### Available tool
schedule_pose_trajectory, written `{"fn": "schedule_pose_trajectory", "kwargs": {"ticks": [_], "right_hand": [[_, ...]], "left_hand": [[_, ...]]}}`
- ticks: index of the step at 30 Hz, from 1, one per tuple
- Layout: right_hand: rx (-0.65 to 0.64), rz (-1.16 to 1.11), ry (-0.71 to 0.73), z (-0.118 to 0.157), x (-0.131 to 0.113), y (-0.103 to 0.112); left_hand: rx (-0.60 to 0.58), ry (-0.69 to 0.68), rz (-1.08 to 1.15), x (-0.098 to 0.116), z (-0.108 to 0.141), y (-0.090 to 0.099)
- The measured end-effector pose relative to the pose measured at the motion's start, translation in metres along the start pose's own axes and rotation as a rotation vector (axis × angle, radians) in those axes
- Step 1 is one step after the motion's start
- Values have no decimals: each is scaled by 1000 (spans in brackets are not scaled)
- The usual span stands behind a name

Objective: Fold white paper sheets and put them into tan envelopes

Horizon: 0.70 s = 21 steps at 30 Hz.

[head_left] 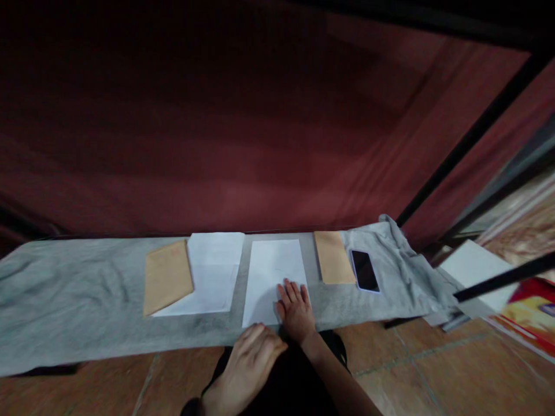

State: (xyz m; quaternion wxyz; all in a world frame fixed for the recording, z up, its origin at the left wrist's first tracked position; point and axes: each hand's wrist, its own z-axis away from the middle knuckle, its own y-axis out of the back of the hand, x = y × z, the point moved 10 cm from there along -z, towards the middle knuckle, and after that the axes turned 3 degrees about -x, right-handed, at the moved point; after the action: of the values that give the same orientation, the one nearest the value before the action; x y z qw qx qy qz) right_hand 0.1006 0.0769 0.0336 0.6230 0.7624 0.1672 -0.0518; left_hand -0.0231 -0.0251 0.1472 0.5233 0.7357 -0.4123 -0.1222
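A blank white sheet of paper (273, 266) lies on the grey cloth in front of me. My right hand (297, 315) rests flat on its lower right part, fingers spread. Close to the sheet's near left corner is my left hand (247, 367), back up, its fingers curled together and the thumb pointing right. The left fingertips are hidden, so anything in them does not show. To the left lies a white creased paper (217, 277), partly covered by a brown envelope (167, 277). Right of the sheet is another brown envelope-like piece (333, 257).
A phone (365, 270) with a dark screen lies right of the brown piece. Grey cloth (87, 289) covers the narrow bench, bunched at its right end. A dark red curtain (243, 144) hangs behind it. Black bars (468, 141) and a white board (477, 274) stand at the right.
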Motion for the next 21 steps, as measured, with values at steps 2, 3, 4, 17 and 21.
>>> {"fn": "schedule_pose_trajectory", "kwargs": {"ticks": [2,3,4,17,21], "right_hand": [[-1,21,5,0,1,-2],[-3,26,9,0,1,-3],[-5,26,11,-1,2,-4],[-32,118,79,0,7,-13],[9,144,72,6,26,-8]], "left_hand": [[-34,71,-21,-30,-21,-13],[-41,110,-42,-43,-28,-18],[-31,150,-80,-55,-33,-22],[-212,271,-229,-92,-46,-119],[-195,263,-252,-97,-32,-111]]}}
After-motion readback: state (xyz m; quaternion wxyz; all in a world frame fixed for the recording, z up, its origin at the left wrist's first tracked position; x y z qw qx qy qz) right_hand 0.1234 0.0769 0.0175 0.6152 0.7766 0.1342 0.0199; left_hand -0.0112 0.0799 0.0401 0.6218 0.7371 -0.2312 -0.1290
